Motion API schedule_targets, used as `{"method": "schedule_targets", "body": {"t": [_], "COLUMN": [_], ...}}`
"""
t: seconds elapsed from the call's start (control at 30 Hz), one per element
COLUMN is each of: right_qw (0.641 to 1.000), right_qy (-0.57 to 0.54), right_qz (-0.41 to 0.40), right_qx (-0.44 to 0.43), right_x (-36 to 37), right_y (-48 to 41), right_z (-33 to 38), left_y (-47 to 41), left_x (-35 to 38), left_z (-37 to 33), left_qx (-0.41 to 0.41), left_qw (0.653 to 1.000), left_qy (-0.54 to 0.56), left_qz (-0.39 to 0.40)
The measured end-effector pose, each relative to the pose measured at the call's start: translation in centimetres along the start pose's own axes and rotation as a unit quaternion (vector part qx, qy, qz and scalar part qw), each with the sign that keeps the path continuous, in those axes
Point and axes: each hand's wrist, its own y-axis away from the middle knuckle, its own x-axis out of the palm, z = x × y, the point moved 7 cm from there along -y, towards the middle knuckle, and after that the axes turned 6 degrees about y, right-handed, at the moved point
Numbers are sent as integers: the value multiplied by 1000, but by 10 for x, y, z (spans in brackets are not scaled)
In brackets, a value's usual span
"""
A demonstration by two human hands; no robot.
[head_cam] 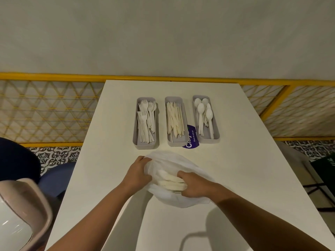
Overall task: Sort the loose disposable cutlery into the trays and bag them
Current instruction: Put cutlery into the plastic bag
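At the near centre of the white rectangular worktop (253, 160) lies a crumpled translucent white plastic bag (168, 161), with a bundle of cream plastic cutlery (171, 182) showing in it. Left hand (137, 171): fingers curled, gripping the bag's left edge. Right hand (195, 186): fingers wrapped round the bundle. Beyond, apart from the bag, three grey oblong trays stand side by side: fork tray (135, 127), knife tray (178, 143), spoon tray (216, 135). Bare worktop flanks the bag; both side edges lie well apart from it.
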Motion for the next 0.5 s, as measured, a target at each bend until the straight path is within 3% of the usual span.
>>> {"method": "schedule_targets", "body": {"t": [0.4,0.5], "right_qw": [974,957], "right_qy": [-223,-279], "right_qz": [-42,-70], "right_qx": [5,-15], "right_x": [-38,-49], "right_y": [8,7], "right_z": [4,9], "left_y": [-10,-11], "left_x": [11,6], "left_z": [3,-12], "left_qx": [-29,17], "left_qw": [991,986], "left_qy": [-101,-159], "left_qz": [83,39]}}
